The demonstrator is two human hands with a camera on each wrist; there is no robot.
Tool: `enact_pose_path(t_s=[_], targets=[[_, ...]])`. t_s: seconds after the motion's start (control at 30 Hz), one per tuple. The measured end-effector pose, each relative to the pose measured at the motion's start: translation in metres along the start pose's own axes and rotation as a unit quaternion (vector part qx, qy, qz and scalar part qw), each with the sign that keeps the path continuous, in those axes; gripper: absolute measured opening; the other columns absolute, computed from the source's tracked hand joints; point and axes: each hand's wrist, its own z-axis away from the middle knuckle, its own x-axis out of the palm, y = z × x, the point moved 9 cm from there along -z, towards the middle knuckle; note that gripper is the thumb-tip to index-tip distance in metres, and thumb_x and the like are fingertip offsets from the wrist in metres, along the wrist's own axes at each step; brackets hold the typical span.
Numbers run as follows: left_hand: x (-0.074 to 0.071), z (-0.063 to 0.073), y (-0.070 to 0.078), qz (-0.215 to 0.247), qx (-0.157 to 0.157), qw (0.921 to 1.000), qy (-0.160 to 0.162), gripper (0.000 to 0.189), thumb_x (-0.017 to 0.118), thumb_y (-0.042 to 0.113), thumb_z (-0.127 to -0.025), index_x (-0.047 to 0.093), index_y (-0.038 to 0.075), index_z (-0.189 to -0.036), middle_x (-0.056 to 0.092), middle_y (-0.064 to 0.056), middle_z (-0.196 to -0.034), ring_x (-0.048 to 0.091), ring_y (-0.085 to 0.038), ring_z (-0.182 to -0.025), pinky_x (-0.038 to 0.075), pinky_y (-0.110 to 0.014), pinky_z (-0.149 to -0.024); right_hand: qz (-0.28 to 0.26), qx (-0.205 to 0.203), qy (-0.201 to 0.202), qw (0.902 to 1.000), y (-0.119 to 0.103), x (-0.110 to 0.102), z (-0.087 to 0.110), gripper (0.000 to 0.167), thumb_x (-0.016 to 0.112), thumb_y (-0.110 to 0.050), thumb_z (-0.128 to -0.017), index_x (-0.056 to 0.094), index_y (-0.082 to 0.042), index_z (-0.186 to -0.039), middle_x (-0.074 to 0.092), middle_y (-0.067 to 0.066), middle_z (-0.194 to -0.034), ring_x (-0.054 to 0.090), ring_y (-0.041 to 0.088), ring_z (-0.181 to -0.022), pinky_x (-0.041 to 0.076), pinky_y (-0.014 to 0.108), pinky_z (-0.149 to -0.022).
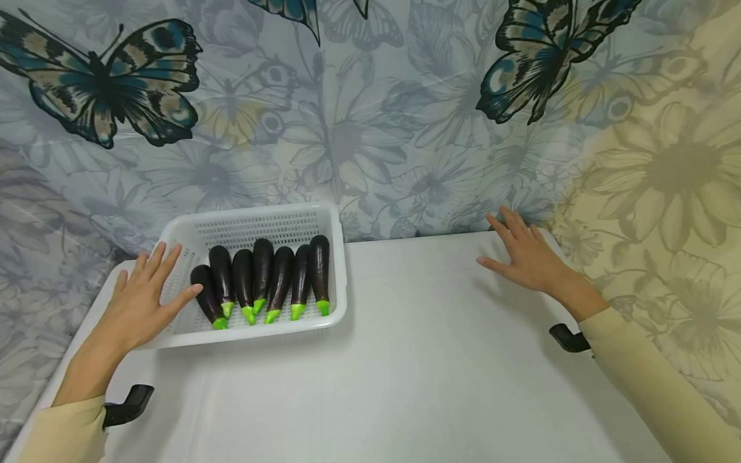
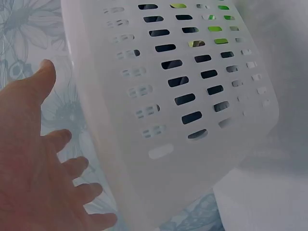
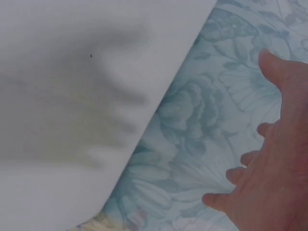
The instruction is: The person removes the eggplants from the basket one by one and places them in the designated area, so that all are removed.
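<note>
My left hand [image 1: 137, 308] is held with fingers spread above the left end of a white plastic basket [image 1: 338, 283], overlapping its rim in the head view. Inside the basket, several dark purple eggplants [image 1: 282, 276] lie side by side, their green stem ends toward me. The left wrist view shows the basket's slotted side wall [image 2: 144, 187] beside the left hand [image 2: 43, 159], with purple and green showing through the slots. Over the table's far right part, my right hand [image 1: 523, 257] is raised with fingers spread, holding nothing.
The basket stands at the back left of a white table [image 1: 405, 360]. Behind the table hangs a cloth with butterflies and flowers [image 1: 359, 128]. The table's right edge shows in the right wrist view, with the patterned cloth [image 3: 187, 115] beyond it. A black wrist mount [image 1: 570, 339] sticks out from the right sleeve.
</note>
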Motion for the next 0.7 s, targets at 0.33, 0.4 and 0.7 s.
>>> enact_pose_path(t_s=[0.33,0.4,0.7], targets=[[-0.022,0.001,0.008,0.022,0.037,0.9935,0.105,0.068,0.061,0.026,-0.098,0.029,0.002,-0.153,0.032,-0.035,-0.147,0.032,-0.060,-0.128,0.024,-0.070,-0.101,-0.104,-0.004,-0.040,0.9937,-0.022,0.002,-0.006,0.097,0.065,-0.045,-0.092,0.002,-0.012,-0.158,-0.011,0.015,-0.162,0.008,0.049,-0.144,0.017,0.071,-0.105],[-0.023,0.003,0.004,0.027,0.026,0.9935,0.107,0.066,0.059,0.024,-0.099,0.028,0.002,-0.153,0.032,-0.034,-0.148,0.033,-0.059,-0.128,0.026,-0.070,-0.099,-0.124,-0.004,-0.050,0.9910,-0.031,0.003,-0.006,0.098,0.065,-0.046,-0.092,0.000,-0.014,-0.158,-0.014,0.010,-0.162,0.007,0.047,-0.145,0.017,0.069,-0.107],[-0.013,0.008,-0.013,0.038,-0.024,0.9958,0.079,0.069,0.054,0.024,-0.101,0.019,-0.004,-0.153,0.018,-0.037,-0.152,0.022,-0.059,-0.134,0.022,-0.073,-0.098,-0.147,-0.024,-0.066,0.9866,-0.064,0.000,-0.014,0.098,0.066,-0.048,-0.091,0.001,-0.020,-0.159,-0.010,0.008,-0.163,0.009,0.043,-0.146,0.026,0.066,-0.105]])
